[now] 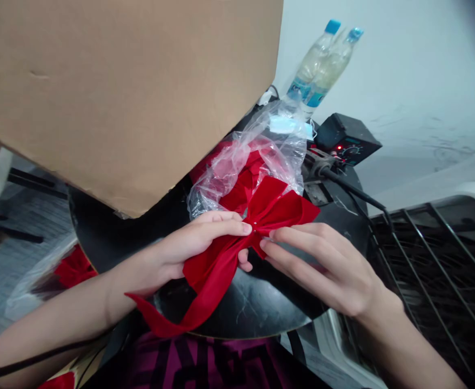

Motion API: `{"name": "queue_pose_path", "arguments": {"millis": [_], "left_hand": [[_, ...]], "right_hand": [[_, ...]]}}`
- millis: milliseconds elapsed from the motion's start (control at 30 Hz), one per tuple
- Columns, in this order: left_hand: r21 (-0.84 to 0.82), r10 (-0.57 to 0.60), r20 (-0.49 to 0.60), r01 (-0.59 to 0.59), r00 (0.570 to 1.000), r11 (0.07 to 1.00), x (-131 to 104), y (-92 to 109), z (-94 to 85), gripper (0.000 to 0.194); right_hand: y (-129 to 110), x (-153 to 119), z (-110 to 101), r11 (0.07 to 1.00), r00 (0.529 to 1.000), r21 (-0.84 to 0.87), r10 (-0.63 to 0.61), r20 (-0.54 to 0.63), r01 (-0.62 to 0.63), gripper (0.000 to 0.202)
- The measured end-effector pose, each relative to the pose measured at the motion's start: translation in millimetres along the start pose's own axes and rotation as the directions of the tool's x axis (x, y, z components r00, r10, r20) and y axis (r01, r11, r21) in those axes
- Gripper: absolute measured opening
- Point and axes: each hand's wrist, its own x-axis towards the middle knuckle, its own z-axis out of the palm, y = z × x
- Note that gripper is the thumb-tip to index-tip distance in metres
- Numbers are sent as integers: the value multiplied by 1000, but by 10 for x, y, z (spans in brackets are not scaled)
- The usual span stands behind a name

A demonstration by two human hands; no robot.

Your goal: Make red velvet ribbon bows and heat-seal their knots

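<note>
A red ribbon bow is held above the round black table, one long tail hanging toward the lower left. My left hand grips the bow near its middle, thumb on top and fingertips showing beneath. With thumb and fingers pinched at the centre, my right hand takes hold of the bow from the other side. Small shiny spots show at the bow's middle; what they are I cannot make out. Just behind lies a clear plastic bag with more red ribbon pieces in it.
A large cardboard box stands at the back left. Two plastic bottles, a blue-white packet and a black box with a red light and dial are behind. A metal rack stands right; a bag of red bows sits lower left.
</note>
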Motion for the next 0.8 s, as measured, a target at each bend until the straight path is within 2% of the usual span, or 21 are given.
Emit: {"name": "queue_pose_path", "arguments": {"millis": [100,333,500,600,800], "left_hand": [[8,-19,9,19,1000,1000,12,-5,-4,15],[35,-23,2,23,1000,999,-11,10,-19,20],[51,25,-6,-24,1000,998,-20,7,-10,54],[102,42,-1,-42,999,994,-9,9,0,52],[150,36,16,-38,999,988,9,12,-17,47]], "right_hand": [[77,33,95,996,995,4,-93,-41,94,28],[72,42,30,986,988,-67,-149,38,151,21],[56,51,-6,983,988,-109,-138,76,146,24],[59,48,1,982,985,-103,-149,90,158,20],[57,-12,70,979,987,-128,-157,31,160,22]]}}
